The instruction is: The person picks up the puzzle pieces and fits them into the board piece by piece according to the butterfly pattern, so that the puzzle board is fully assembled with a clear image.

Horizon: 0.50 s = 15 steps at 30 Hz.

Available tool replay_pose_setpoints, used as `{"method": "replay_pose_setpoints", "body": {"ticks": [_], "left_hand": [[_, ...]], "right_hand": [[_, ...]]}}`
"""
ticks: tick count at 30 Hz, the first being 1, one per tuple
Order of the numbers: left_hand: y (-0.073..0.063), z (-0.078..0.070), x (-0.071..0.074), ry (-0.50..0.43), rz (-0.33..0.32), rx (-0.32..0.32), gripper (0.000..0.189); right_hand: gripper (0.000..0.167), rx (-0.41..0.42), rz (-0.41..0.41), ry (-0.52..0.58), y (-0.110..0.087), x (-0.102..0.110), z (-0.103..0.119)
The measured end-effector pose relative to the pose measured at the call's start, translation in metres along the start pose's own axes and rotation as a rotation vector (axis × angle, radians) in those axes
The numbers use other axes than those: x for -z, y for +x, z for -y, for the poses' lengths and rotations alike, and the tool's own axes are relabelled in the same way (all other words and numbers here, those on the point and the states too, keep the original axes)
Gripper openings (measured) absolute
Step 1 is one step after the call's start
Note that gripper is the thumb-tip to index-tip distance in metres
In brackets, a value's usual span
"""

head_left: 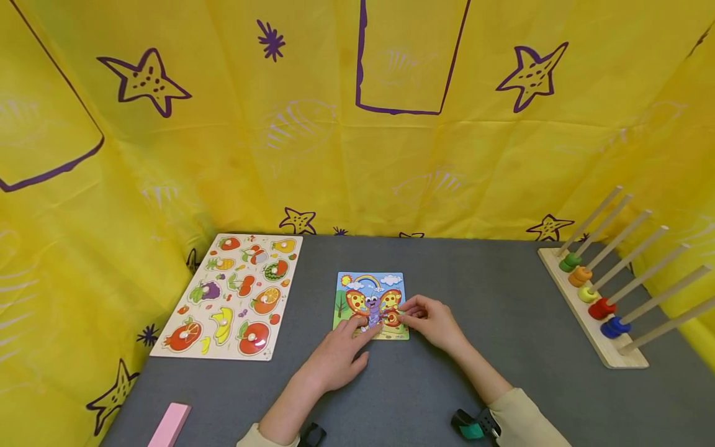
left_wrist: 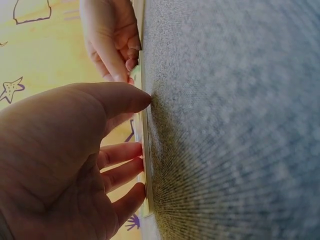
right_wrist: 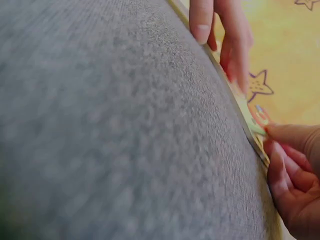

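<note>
A small butterfly jigsaw puzzle [head_left: 342, 304] lies flat on the table, its picture showing a sun, a rainbow and a purple butterfly. My left hand [head_left: 335, 359] rests its fingers on the puzzle's lower part, loosely stretched; in the left wrist view its fingertips [left_wrist: 131, 170] meet the board's edge. At the right side, my right hand [head_left: 434, 321] pinches a puzzle piece [right_wrist: 259, 119] by its edge between thumb and fingers. That piece, with a red and yellow wing pattern, stands tilted over the lower right wing in the right wrist view.
A fruit peg puzzle board [head_left: 231, 304] lies to the left. A wooden stacker [head_left: 596, 323] with upright rods and coloured rings stands at the right. A pink block [head_left: 170, 425] sits at the near left edge. Yellow patterned cloth [head_left: 313, 167] hangs behind and beside the table.
</note>
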<state>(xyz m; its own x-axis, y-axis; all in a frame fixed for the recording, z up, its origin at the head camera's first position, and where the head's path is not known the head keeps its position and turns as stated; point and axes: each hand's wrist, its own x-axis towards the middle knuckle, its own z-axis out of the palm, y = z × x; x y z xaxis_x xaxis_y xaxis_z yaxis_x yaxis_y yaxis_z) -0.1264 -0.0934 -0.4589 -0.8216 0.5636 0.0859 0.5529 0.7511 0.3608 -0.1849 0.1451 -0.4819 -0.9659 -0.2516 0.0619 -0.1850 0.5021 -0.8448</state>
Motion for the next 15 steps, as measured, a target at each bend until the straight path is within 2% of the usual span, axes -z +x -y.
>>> {"method": "replay_pose_setpoints", "body": {"ticks": [5, 9, 15], "left_hand": [[-0.0007, -0.0007, -0.0011, 0.018, -0.01, -0.013, 0.048], [0.0, -0.0003, -0.0015, 0.037, 0.008, -0.009, 0.046], [0.0008, 0.0009, -0.002, 0.038, 0.024, -0.005, 0.045]], "right_hand": [[0.011, 0.084, -0.027, -0.092, 0.0018, -0.0019, 0.0038], [0.01, 0.133, -0.042, -0.134, 0.0021, -0.0028, 0.0032], [0.01, 0.148, -0.053, -0.139, 0.0031, -0.0042, 0.0011]]}}
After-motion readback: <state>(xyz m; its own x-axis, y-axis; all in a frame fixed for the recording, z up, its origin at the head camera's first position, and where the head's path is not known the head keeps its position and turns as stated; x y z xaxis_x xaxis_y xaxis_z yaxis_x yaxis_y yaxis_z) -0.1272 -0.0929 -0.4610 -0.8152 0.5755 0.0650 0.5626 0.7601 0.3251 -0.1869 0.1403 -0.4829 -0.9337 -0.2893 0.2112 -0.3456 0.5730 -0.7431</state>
